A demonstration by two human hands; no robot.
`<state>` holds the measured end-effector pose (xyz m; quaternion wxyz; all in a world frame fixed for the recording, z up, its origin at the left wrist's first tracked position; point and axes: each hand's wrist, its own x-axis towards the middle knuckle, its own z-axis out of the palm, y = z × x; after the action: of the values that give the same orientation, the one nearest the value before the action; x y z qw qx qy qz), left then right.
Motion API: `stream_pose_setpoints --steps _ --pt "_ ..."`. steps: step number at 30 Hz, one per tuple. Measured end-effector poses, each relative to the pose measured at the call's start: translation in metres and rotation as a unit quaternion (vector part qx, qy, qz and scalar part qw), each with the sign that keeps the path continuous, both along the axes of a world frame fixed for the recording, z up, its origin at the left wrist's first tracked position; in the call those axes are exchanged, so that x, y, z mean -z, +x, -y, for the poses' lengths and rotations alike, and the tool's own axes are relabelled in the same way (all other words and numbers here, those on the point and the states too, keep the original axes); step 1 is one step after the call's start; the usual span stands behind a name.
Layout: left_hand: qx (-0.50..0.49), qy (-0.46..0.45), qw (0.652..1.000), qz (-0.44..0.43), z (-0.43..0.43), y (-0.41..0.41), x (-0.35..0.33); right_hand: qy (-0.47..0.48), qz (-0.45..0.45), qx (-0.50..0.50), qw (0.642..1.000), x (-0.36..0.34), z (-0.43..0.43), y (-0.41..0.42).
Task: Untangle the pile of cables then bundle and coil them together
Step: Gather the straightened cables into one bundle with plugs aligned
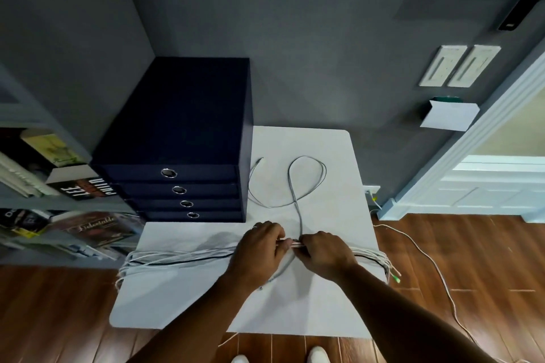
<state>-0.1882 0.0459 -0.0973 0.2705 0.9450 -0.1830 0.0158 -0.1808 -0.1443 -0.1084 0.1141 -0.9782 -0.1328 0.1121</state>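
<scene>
A bundle of several white and grey cables with one black cable [182, 258] lies stretched left to right across the white table [324, 309], its ends hanging past both side edges. My left hand [261, 247] and my right hand [323, 250] meet at the bundle's middle, both closed around it. A single grey cable [298, 186] runs up from between my hands, forms a loop at the far side of the table and curves left to a plug near the drawer unit. Its other end trails toward me under my hands.
A dark blue drawer unit [182, 156] stands on the table's far left. A bookshelf [44, 186] with books is at the left. On the wooden floor a white cable [427, 256] runs right of the table. A door frame [472, 141] is at the right.
</scene>
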Motion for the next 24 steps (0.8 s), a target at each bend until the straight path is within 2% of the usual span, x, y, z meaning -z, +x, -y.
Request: stream_pose_setpoints --steps 2,3,4,5,6,7,8,10,12,13,16,18,20,22,24 --pt "0.024 -0.053 0.993 0.107 -0.004 -0.01 0.01 0.004 0.005 0.012 1.0 -0.002 0.002 0.003" --pt "0.023 -0.078 0.989 0.122 -0.005 -0.017 0.016 0.006 0.005 0.019 1.0 -0.003 0.002 0.005" --pt "0.01 -0.117 0.989 0.089 -0.004 -0.025 0.019 0.006 0.003 0.025 1.0 -0.004 0.001 0.006" --pt "-0.022 -0.168 0.985 0.009 0.001 -0.032 0.018 0.004 0.004 0.026 1.0 -0.005 0.001 0.007" --pt "-0.066 -0.222 0.968 -0.099 0.007 -0.037 0.016 0.002 0.007 0.025 1.0 -0.006 0.0 0.008" --pt "-0.117 -0.277 0.931 -0.207 0.013 -0.039 0.016 0.0 0.013 0.022 1.0 -0.007 0.0 0.008" --pt "-0.176 -0.342 0.875 -0.295 0.019 -0.036 0.014 -0.002 0.017 0.018 1.0 -0.008 0.001 0.007" --pt "-0.264 -0.479 0.738 -0.396 0.025 -0.029 0.009 -0.002 0.021 0.009 1.0 -0.007 0.003 0.005" --pt "-0.322 -0.601 0.608 -0.408 0.025 -0.019 0.005 -0.003 0.023 0.0 1.0 -0.005 0.007 0.0" --pt "-0.349 -0.64 0.558 -0.397 0.024 -0.014 0.002 -0.004 0.023 -0.005 1.0 -0.003 0.009 -0.002" --pt "-0.413 -0.714 0.446 -0.347 0.02 0.0 -0.004 -0.005 0.018 -0.011 1.0 0.001 0.015 -0.005" --pt "-0.449 -0.743 0.381 -0.319 0.016 0.009 -0.003 -0.009 0.013 -0.016 1.0 0.003 0.02 -0.006" --pt "-0.483 -0.755 0.335 -0.29 0.01 0.016 -0.001 -0.017 0.008 -0.022 1.0 0.004 0.022 -0.007" --pt "-0.519 -0.742 0.32 -0.279 0.009 0.019 -0.005 -0.016 -0.015 -0.029 0.999 0.004 0.021 -0.007" --pt "-0.539 -0.729 0.322 -0.273 0.011 0.02 -0.01 -0.012 -0.062 -0.036 0.997 0.001 0.018 -0.005"
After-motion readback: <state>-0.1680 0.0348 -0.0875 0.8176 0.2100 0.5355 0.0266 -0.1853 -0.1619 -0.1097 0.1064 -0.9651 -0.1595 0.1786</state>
